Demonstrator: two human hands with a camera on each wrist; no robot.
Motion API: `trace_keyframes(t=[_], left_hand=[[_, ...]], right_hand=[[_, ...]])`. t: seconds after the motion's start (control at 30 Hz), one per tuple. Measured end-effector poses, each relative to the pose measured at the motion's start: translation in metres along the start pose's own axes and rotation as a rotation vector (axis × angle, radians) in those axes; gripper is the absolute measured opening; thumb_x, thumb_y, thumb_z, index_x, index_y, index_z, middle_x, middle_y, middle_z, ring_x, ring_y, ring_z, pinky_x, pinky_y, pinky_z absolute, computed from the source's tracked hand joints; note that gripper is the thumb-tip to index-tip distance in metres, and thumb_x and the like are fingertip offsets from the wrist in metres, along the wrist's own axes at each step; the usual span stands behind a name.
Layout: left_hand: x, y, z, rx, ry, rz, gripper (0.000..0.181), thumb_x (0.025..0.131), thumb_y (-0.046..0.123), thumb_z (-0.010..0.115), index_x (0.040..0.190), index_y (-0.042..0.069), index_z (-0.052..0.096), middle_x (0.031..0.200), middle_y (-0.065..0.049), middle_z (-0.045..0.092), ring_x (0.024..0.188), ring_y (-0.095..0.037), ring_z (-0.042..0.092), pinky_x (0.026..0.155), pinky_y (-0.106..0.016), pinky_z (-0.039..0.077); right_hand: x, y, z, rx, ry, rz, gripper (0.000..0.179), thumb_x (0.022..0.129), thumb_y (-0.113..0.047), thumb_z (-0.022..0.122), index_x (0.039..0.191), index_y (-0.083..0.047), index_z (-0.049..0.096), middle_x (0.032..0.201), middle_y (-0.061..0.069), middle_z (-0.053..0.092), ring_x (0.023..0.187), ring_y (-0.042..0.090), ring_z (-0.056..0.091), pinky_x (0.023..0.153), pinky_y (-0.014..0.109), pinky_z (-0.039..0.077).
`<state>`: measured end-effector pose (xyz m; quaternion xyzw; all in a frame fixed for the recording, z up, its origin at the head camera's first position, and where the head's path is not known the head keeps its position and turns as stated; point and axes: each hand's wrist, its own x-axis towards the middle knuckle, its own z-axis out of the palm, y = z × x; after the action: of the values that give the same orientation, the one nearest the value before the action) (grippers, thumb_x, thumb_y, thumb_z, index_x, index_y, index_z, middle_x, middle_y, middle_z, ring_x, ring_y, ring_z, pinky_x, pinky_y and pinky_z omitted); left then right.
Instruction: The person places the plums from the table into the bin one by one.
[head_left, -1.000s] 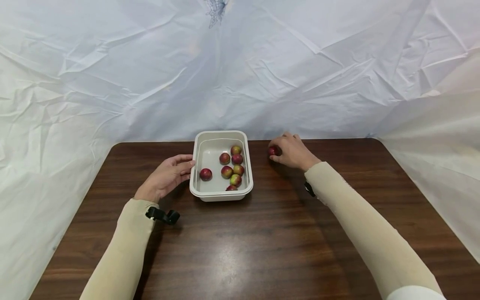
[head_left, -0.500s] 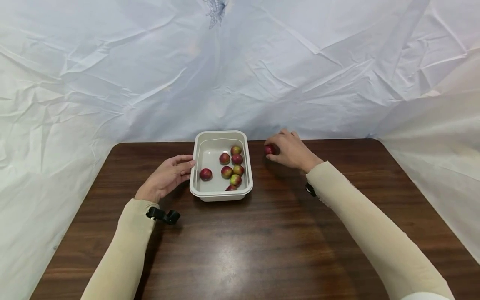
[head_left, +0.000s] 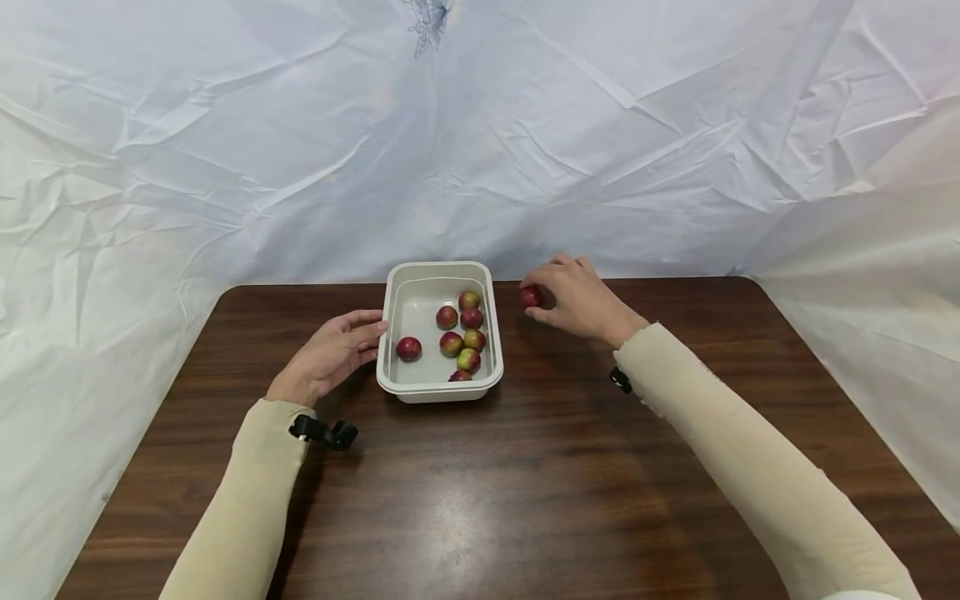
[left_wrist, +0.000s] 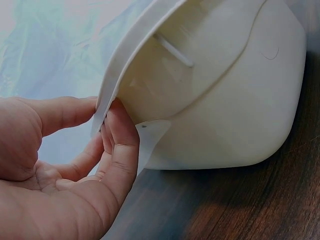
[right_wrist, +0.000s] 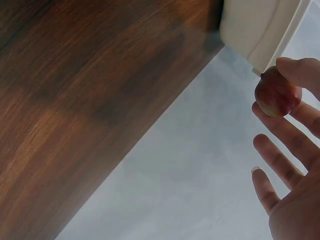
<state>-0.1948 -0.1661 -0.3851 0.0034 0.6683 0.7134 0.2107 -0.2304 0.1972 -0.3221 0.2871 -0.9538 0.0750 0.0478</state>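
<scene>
A cream plastic tub [head_left: 420, 387] stands near the table's far edge with several small red and green-yellow fruits, like little apples [head_left: 468, 360], inside. On the tub's left side, my left hand [head_left: 330, 357] pinches the rim between thumb and fingers; the left wrist view shows the thumb [left_wrist: 65, 114] on one side of the lip and fingertips under it. To the right of the tub, my right hand [head_left: 577, 302] holds a dark red fruit [head_left: 532, 297] between thumb and fingers. In the right wrist view that fruit [right_wrist: 277, 93] is clear of the tabletop, its other fingers spread.
The dark brown wooden table [head_left: 465, 492] runs under both arms. Wrinkled white sheeting [head_left: 480, 150] hangs right behind its far edge and along both sides. A black strap with a camera mount [head_left: 324, 432] sits at the left wrist.
My right hand has moved a little left toward the tub, carrying the red fruit with it. The left hand keeps its hold on the rim, and the tub's fruits lie as before.
</scene>
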Motion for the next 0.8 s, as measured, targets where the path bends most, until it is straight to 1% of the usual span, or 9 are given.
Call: trace_keyframes(t=[0.13, 0.37, 0.57, 0.8], left_hand=[[0.0, 0.0, 0.0, 0.002, -0.006, -0.001, 0.054, 0.098, 0.024, 0.057, 0.142, 0.001, 0.036, 0.136, -0.017, 0.05, 0.117, -0.019, 0.058, 0.088, -0.024, 0.054], [0.0, 0.0, 0.0, -0.029, -0.019, 0.004, 0.055, 0.098, 0.021, 0.056, 0.143, -0.001, 0.033, 0.128, -0.011, 0.055, 0.114, -0.017, 0.059, 0.09, -0.025, 0.053], [-0.001, 0.0, 0.0, -0.03, -0.022, -0.003, 0.056, 0.098, 0.022, 0.057, 0.143, 0.0, 0.033, 0.131, -0.013, 0.052, 0.115, -0.018, 0.059, 0.091, -0.026, 0.053], [-0.001, 0.001, 0.0, -0.036, -0.017, 0.004, 0.056, 0.098, 0.022, 0.057, 0.143, -0.001, 0.033, 0.127, -0.01, 0.057, 0.113, -0.018, 0.06, 0.088, -0.025, 0.054]], right_hand=[[-0.001, -0.005, -0.004, 0.002, 0.001, -0.014, 0.038, 0.086, -0.039, 0.072, 0.118, -0.02, 0.066, 0.116, -0.002, 0.067, 0.114, 0.021, 0.046, 0.092, 0.046, 0.034], [0.0, -0.013, -0.01, 0.006, 0.017, -0.032, 0.035, 0.085, -0.036, 0.073, 0.117, -0.023, 0.066, 0.115, -0.004, 0.067, 0.113, 0.019, 0.046, 0.096, 0.046, 0.033], [0.0, -0.019, -0.013, 0.007, 0.027, -0.048, 0.035, 0.085, -0.036, 0.073, 0.117, -0.024, 0.066, 0.115, -0.004, 0.067, 0.114, 0.019, 0.046, 0.097, 0.045, 0.033], [0.003, -0.026, -0.016, 0.011, 0.033, -0.077, 0.036, 0.086, -0.037, 0.072, 0.118, -0.022, 0.066, 0.114, -0.004, 0.066, 0.112, 0.019, 0.047, 0.097, 0.046, 0.033]])
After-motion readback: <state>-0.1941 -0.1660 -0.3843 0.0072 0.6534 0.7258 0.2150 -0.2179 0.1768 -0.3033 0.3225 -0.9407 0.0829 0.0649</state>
